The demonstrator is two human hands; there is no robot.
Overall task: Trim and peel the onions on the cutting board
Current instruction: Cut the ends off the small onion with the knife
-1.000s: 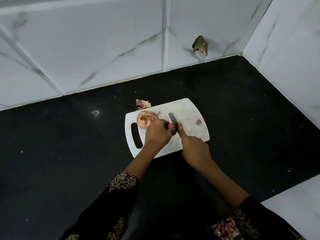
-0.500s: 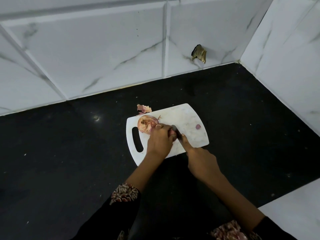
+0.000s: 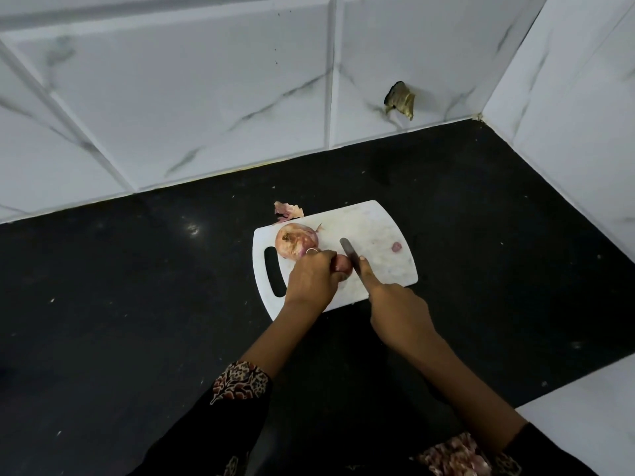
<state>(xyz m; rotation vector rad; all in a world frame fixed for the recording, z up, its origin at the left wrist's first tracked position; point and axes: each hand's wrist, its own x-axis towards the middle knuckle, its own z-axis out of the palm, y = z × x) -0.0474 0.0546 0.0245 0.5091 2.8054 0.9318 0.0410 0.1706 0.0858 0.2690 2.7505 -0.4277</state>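
While two hands work, this is how things lie, biggest first.
Wall: white tiles [image 3: 178, 108] with grey streaks stand behind and to the right; a brown scrap [image 3: 400, 100] sticks to one.
Counter: black counter [image 3: 120, 304] with small white specks.
Cutting board: white cutting board [image 3: 374, 228] lies flat on the counter, its handle hole on the left.
Left hand: left hand [image 3: 314, 280] has its fingers curled over a small onion and holds it down on the board.
Right hand: right hand [image 3: 398, 310] grips a knife, one finger lying straight along the top.
Big onion: big onion [image 3: 295, 245] sits on the board, just behind the left hand (skin partly on).
Knife: knife [image 3: 349, 253] has its blade right beside the small onion.
Small onion: small onion [image 3: 344, 263] peeks out between hand and blade.
Peel: pink peel [image 3: 288, 211] lies on the counter at the board's far edge.
Bit: tiny pink bit [image 3: 396, 247] rests on the board's right side.
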